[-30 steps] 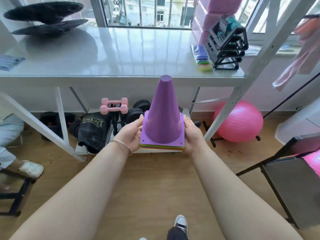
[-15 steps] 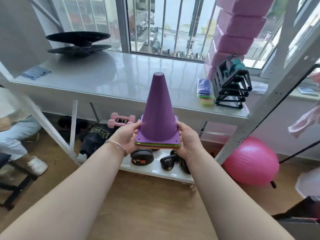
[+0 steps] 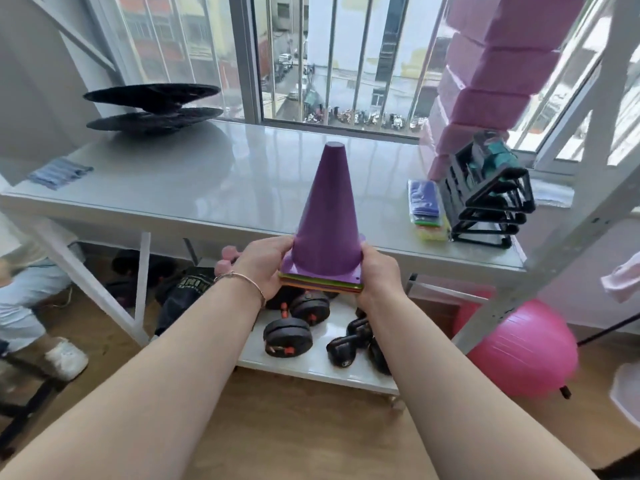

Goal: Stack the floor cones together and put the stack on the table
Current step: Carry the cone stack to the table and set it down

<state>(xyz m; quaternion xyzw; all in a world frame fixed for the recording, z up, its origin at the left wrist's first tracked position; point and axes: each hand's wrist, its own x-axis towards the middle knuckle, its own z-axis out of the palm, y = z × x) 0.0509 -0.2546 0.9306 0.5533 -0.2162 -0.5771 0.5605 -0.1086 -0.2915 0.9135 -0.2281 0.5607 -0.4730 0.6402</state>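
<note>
A stack of cones point(image 3: 327, 223) stands upright in the air, a purple cone on top and the coloured bases of several others showing below it. My left hand point(image 3: 265, 265) grips the left side of the bases and my right hand point(image 3: 375, 275) grips the right side. The stack is held just in front of the near edge of the glossy white table point(image 3: 194, 188), its bases slightly below the tabletop level.
On the table: two black discs point(image 3: 152, 109) at the back left, a blue cloth point(image 3: 60, 171) at left, a black rack point(image 3: 491, 199) and coloured bands point(image 3: 427, 209) at right, pink blocks point(image 3: 491, 74) behind. Dumbbells point(image 3: 294, 323) lie on the lower shelf. A pink ball point(image 3: 519, 348) and a seated person point(image 3: 24, 299) flank the table.
Both hands have raised the cone stack and carried it nearer to the table edge. The view has tilted up, so more of the tabletop and window shows.
</note>
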